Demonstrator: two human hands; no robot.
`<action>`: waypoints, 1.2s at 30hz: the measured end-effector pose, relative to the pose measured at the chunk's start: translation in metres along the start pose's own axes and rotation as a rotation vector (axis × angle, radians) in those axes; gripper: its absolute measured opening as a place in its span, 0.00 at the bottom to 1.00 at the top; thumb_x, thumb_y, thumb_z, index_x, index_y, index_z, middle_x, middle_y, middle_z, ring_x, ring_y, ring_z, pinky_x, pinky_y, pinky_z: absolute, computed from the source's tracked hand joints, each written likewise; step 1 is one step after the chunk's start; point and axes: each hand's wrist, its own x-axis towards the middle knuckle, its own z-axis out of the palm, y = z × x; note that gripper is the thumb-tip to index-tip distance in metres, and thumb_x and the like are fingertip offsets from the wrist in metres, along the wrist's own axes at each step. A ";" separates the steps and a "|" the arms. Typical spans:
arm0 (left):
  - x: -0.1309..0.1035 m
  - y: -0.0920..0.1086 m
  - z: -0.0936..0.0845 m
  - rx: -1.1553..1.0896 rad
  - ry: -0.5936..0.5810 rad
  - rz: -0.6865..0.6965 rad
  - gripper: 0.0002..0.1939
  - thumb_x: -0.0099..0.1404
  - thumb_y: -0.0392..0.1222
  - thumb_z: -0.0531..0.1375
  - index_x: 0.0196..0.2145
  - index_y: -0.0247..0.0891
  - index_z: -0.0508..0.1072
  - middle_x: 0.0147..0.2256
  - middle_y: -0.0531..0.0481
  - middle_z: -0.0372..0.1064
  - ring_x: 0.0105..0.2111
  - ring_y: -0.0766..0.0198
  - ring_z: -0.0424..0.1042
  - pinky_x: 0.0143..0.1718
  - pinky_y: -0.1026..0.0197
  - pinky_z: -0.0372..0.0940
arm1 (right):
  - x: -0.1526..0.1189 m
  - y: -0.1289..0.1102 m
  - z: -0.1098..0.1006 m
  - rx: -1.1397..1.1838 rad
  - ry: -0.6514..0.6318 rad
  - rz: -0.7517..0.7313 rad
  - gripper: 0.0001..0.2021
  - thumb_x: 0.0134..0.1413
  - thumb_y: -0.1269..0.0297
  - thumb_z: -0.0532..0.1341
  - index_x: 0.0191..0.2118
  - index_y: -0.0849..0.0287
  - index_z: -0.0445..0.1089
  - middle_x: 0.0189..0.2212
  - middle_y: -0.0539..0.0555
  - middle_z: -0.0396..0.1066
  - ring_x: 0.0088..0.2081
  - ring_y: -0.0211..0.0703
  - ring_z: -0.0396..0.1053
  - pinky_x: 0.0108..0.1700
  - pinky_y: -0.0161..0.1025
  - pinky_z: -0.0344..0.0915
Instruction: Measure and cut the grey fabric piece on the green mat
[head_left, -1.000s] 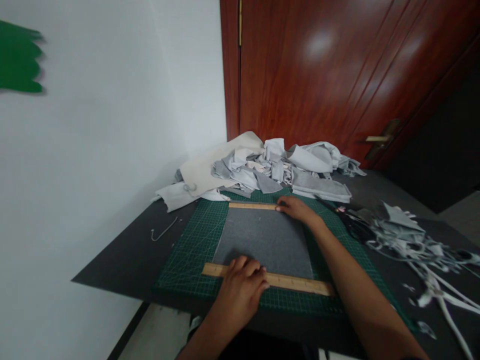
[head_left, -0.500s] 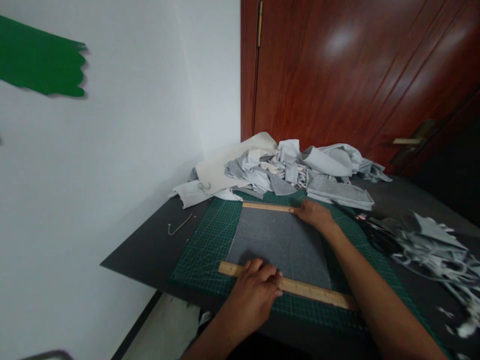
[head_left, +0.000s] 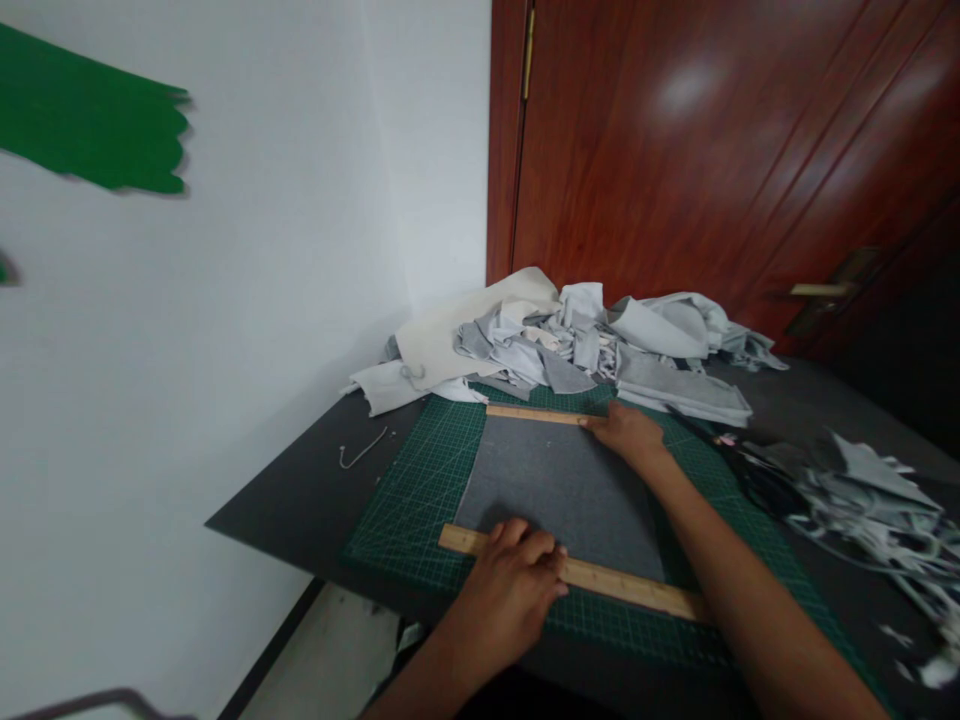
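Two pinches observed: left grip (head_left: 517, 578) on near ruler (head_left: 630, 586), right grip (head_left: 630, 434) on far ruler (head_left: 534, 413). Apparent purpose: keeping grey cloth (head_left: 562, 485) flat.

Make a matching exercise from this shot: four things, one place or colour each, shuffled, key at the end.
Things:
1. left hand
2. right hand
3. green mat
4. door

Places and colours:
A. reddish brown
B. on the far wooden strip
C. under the grey cloth
D. on the near wooden strip

Pairs: 1-D, 2-B, 3-C, 4-A
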 end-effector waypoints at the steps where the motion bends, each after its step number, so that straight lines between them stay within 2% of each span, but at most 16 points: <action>1: 0.000 0.000 0.000 0.002 -0.001 0.000 0.16 0.74 0.45 0.61 0.57 0.42 0.70 0.48 0.51 0.72 0.50 0.55 0.64 0.52 0.49 0.62 | -0.001 -0.002 0.000 -0.007 0.006 0.008 0.33 0.62 0.36 0.54 0.55 0.62 0.71 0.52 0.72 0.76 0.56 0.68 0.74 0.53 0.56 0.70; 12: 0.000 0.001 -0.005 -0.006 -0.003 0.014 0.17 0.72 0.43 0.63 0.56 0.42 0.71 0.48 0.51 0.72 0.51 0.55 0.64 0.53 0.50 0.62 | -0.007 -0.010 -0.003 -0.035 0.041 0.014 0.34 0.59 0.35 0.58 0.50 0.65 0.77 0.52 0.76 0.76 0.55 0.72 0.75 0.51 0.58 0.72; 20: 0.001 0.002 -0.004 0.008 0.000 0.002 0.16 0.72 0.42 0.63 0.56 0.42 0.72 0.48 0.50 0.72 0.51 0.55 0.64 0.53 0.50 0.63 | 0.001 -0.003 0.005 0.023 0.054 0.000 0.31 0.61 0.38 0.59 0.50 0.65 0.76 0.50 0.75 0.77 0.54 0.68 0.76 0.50 0.53 0.72; 24: 0.001 0.003 -0.006 0.010 -0.029 0.000 0.16 0.72 0.41 0.62 0.57 0.41 0.71 0.47 0.49 0.72 0.51 0.54 0.64 0.53 0.49 0.63 | 0.005 0.001 0.006 0.062 0.032 -0.012 0.31 0.60 0.37 0.59 0.51 0.62 0.75 0.50 0.72 0.78 0.54 0.63 0.76 0.49 0.48 0.72; 29: 0.001 0.004 -0.007 0.002 -0.020 -0.014 0.17 0.72 0.40 0.63 0.57 0.42 0.71 0.48 0.50 0.72 0.51 0.55 0.64 0.54 0.50 0.62 | 0.007 0.006 0.006 0.103 0.014 -0.005 0.31 0.59 0.34 0.57 0.51 0.58 0.72 0.47 0.68 0.79 0.49 0.63 0.78 0.42 0.48 0.72; 36: 0.001 0.004 -0.006 0.021 -0.012 -0.014 0.16 0.72 0.42 0.63 0.55 0.42 0.71 0.46 0.51 0.72 0.49 0.55 0.64 0.51 0.50 0.62 | 0.014 0.009 0.013 0.135 0.028 -0.110 0.22 0.61 0.42 0.59 0.49 0.54 0.72 0.40 0.59 0.80 0.42 0.55 0.78 0.38 0.42 0.68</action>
